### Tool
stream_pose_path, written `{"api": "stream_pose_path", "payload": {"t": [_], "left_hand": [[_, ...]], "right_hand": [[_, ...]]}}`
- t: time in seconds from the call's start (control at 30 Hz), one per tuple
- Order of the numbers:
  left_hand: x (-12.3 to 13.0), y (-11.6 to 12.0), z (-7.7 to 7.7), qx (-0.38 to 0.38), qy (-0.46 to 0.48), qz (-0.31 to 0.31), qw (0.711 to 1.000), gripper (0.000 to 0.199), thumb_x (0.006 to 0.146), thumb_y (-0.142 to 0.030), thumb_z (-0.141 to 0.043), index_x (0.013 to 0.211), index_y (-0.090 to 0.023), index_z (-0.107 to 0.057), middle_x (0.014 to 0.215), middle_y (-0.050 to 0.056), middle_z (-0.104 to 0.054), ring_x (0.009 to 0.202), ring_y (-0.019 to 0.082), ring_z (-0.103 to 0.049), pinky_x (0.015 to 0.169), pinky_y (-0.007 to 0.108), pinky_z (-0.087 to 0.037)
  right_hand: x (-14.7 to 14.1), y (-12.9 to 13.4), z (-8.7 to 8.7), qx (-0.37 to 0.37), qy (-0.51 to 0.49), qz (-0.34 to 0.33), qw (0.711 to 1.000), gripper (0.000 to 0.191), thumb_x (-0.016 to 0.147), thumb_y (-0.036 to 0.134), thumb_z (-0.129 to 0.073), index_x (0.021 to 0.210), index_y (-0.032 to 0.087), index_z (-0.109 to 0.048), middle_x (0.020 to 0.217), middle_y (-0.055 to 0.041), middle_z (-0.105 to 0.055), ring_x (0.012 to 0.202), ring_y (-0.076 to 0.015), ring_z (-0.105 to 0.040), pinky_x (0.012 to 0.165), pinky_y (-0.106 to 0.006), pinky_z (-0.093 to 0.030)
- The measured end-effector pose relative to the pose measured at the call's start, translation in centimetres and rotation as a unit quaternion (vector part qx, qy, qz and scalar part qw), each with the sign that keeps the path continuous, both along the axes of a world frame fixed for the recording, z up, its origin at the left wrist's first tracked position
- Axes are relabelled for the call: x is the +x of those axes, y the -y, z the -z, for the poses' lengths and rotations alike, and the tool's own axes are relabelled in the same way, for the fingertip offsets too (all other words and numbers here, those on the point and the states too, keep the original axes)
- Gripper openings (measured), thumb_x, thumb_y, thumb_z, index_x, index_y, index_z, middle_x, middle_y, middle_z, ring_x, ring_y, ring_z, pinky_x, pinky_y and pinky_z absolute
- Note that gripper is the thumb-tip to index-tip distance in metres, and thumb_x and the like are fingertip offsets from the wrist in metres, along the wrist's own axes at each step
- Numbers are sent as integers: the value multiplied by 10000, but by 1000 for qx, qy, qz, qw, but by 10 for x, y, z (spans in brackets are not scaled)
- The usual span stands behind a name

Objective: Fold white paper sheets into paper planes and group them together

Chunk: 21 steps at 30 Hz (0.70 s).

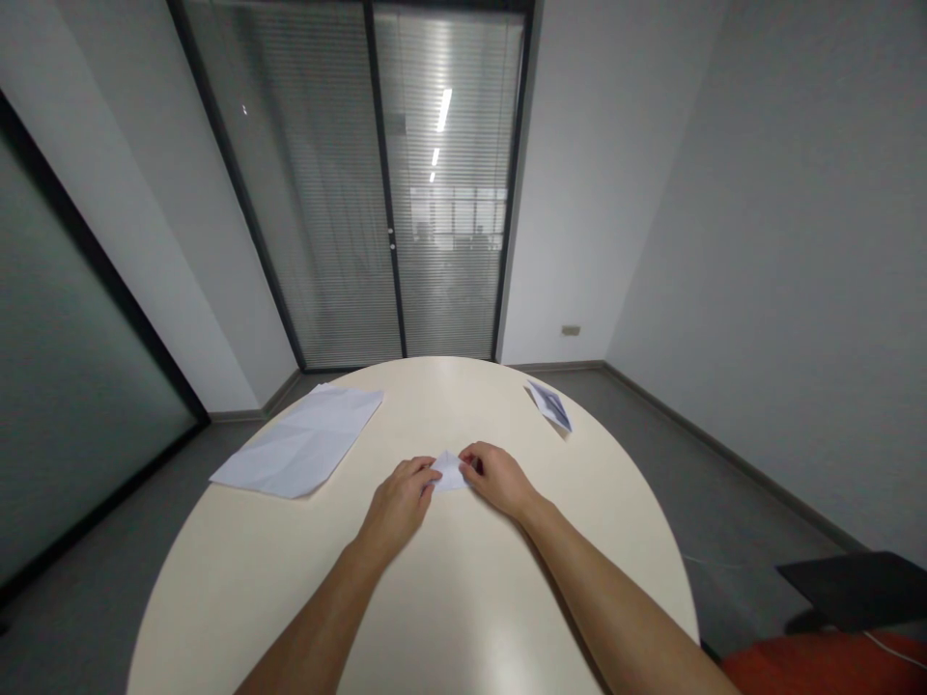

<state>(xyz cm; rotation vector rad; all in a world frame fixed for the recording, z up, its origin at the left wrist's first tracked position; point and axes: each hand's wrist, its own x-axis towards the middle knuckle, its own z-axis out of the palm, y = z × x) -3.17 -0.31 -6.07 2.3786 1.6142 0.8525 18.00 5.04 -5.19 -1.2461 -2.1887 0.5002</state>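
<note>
A small folded piece of white paper (450, 471) lies near the middle of the round table (449, 579), between my two hands. My left hand (403, 494) grips its left edge, with the thumb and fingers closed on it. At the upper right edge, my right hand (496, 475) pinches the same paper between curled fingers and thumb. Parts of the paper's edges are hidden under the fingertips.
Creased white sheets (304, 439) lie at the table's left side. A folded printed paper (551, 405) rests near the far right edge. Beyond the table stands a glass door (449, 270) with blinds. A black flat object (858, 587) sits over something red (832, 666) at lower right.
</note>
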Motion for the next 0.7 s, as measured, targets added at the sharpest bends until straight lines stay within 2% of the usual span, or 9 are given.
{"api": "stream_pose_path", "payload": {"t": [0.23, 0.4, 0.53, 0.7], "left_hand": [[-1, -1, 2, 7, -5, 1, 1000, 325, 898, -56, -576, 1100, -235, -756, 1360, 51, -657, 1273, 202, -579, 1123, 378, -459], [-1, -1, 2, 5, -8, -2, 1000, 326, 898, -64, -574, 1094, -244, -762, 1361, 46, -659, 1275, 204, -577, 1122, 390, -461], [0, -1, 1, 5, -17, 0, 1000, 322, 906, -73, -564, 1101, -236, -762, 1360, 48, -661, 1272, 203, -578, 1123, 384, -460], [-1, -2, 1, -8, -4, 8, 1000, 328, 912, -81, -557, 1104, -251, -760, 1265, 36, -718, 1207, 197, -624, 1094, 383, -480]], "right_hand": [[1, -1, 1, 9, 6, -6, 1000, 158, 900, 216, -604, 1000, 189, -723, 964, -65, -715, 858, -184, -615, 780, -288, -445], [2, -4, 6, 6, -11, -15, 1000, 246, 876, 179, -635, 1108, 195, -717, 1034, -70, -713, 930, -197, -623, 850, -306, -463], [2, -4, 6, 19, -19, -51, 998, 275, 872, 132, -622, 1113, 201, -734, 1038, -74, -699, 935, -192, -620, 864, -305, -471], [2, -2, 4, 33, -9, -91, 995, 233, 896, 173, -615, 1067, 209, -768, 1061, -75, -718, 1022, -212, -619, 948, -337, -457]]}}
